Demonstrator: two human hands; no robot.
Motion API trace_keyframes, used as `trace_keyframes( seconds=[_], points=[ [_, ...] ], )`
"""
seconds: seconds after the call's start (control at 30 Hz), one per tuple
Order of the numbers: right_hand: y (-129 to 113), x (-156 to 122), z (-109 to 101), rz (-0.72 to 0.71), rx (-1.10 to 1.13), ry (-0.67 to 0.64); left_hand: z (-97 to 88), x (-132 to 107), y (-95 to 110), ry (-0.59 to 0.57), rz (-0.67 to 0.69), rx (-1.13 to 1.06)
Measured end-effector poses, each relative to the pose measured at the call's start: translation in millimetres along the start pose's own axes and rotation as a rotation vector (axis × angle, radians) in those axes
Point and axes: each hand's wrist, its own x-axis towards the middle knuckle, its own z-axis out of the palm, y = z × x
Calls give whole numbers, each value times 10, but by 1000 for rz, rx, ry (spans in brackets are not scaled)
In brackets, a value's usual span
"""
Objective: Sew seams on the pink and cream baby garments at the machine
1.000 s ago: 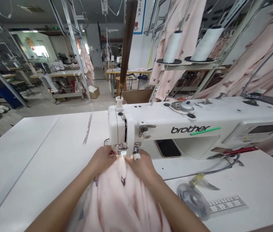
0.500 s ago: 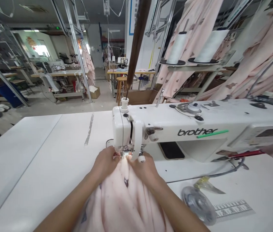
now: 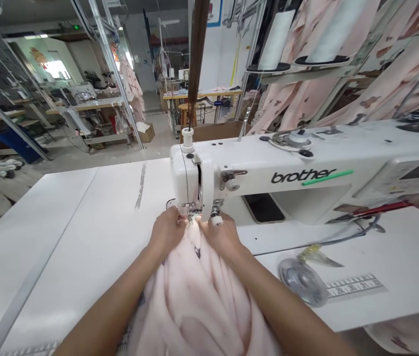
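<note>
Pale pink printed fabric (image 3: pixel 202 296) hangs in folds from the needle area of a white Brother sewing machine (image 3: pixel 254 168) down toward me. My left hand (image 3: pixel 168 227) grips the fabric's edge just left of the presser foot (image 3: pixel 191 215), fingers pinched together. On the other side, my right hand (image 3: pixel 222 232) holds the cloth close to the foot, its fingertips partly hidden behind the machine head. A small lamp lights the cloth between both hands. The needle itself is too small to make out.
Right of my arm lie a clear round plastic case (image 3: pixel 302 282), a yellow-handled pointed tool (image 3: pixel 318 255) and a ruler strip (image 3: pixel 356 287). A phone (image 3: pixel 264 207) rests under the machine arm. Red-handled scissors (image 3: pixel 372 211) lie by the machine base. Thread cones (image 3: pixel 276 42) stand behind.
The camera view has tilted downward, so the machine and table sit higher in the picture. Both hands stay by the presser foot, holding the fabric, whose folds have shifted slightly.
</note>
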Motion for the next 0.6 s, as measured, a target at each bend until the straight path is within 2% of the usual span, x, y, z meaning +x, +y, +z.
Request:
trace_keyframes(
  seconds=[0.27, 0.6],
  points=[
    [-6, 7, 88, -18, -78, 24, 42, 10, 21, 48, -50, 86],
    [-8, 18, 101, -18, -96, 38, 52, 1, 14, 81, -25, 103]
  ],
)
